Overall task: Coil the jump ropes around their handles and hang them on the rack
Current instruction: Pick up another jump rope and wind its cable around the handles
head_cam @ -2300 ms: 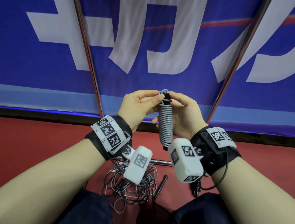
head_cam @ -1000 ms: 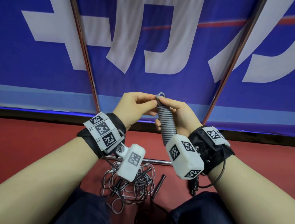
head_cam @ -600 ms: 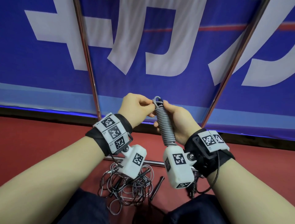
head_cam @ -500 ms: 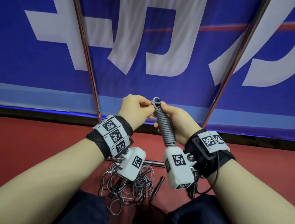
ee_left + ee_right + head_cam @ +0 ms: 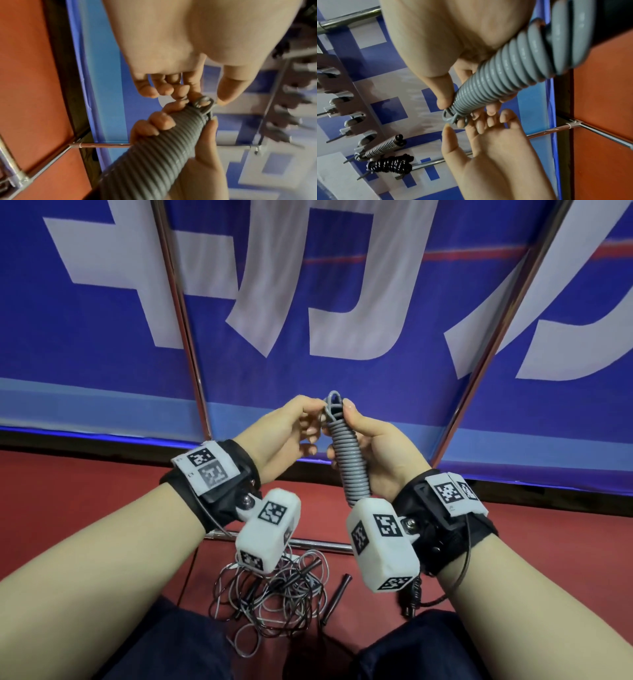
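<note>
Right hand (image 5: 380, 453) round grey coiled rope (image 5: 349, 460) (handles hidden), left hand (image 5: 287, 433) pinching its top loop.

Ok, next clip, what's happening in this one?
A person is finishing a coiled grey rope. The right hand grips the coil, tilted, while the left hand works the small loop at its top with its fingertips. More ropes lie in a tangle on the red floor below. In the right wrist view, two coiled ropes already hang on the rack.
</note>
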A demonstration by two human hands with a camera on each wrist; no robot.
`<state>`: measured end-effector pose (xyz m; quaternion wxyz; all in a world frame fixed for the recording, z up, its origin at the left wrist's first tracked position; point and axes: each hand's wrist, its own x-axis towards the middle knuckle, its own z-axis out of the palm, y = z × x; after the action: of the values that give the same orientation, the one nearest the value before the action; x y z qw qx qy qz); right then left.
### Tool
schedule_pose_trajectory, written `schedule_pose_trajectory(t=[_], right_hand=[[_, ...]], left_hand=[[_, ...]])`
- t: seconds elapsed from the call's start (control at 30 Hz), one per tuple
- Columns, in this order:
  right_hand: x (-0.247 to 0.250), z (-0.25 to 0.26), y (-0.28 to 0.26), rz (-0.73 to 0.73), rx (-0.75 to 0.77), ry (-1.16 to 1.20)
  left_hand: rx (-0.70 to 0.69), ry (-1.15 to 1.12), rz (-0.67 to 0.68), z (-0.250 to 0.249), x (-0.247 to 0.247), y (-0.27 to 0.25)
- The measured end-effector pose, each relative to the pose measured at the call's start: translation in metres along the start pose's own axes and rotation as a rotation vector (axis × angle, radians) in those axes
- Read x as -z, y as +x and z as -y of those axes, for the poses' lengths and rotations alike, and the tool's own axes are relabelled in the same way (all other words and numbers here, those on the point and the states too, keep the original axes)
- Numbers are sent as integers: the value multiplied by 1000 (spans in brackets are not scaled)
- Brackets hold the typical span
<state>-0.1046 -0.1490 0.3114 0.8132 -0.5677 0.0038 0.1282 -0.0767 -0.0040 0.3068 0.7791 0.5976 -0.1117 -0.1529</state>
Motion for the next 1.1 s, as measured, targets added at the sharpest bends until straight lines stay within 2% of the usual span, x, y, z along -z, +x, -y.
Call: schedule_pose_trajectory(t=[0.1,0.2,0.37,0.53,0.63,0.73,0.8,0.93,1.1], right_hand=[[3,1,-1,7,13,8],[2,-1,-4,36,27,-44],[-4,3,-11,190,-7,24],[-9,-10,-9,235,-80,-282],[-6,-14,-2,78,1,-495],[5,-19,8,-269,257,-1085],[13,-21,11,-407,404,-1465],[29,-24,21,-480,554,-1757],[35,-28,26,-462,629,-1786]], left_hand=[[-55,94,57,1,-4,-2],[-109,203,-1,0,-5,-3],[-142,61,-100,-1,-4,-5],[-121,28,-138,1,-2,-6],[-84,58,-101,3,2,-5],[-39,81,-89,6,3,-6],[-6,71,-85,9,2,-6],[87,57,-85,8,0,-12],[67,42,-115,2,-2,-21]])
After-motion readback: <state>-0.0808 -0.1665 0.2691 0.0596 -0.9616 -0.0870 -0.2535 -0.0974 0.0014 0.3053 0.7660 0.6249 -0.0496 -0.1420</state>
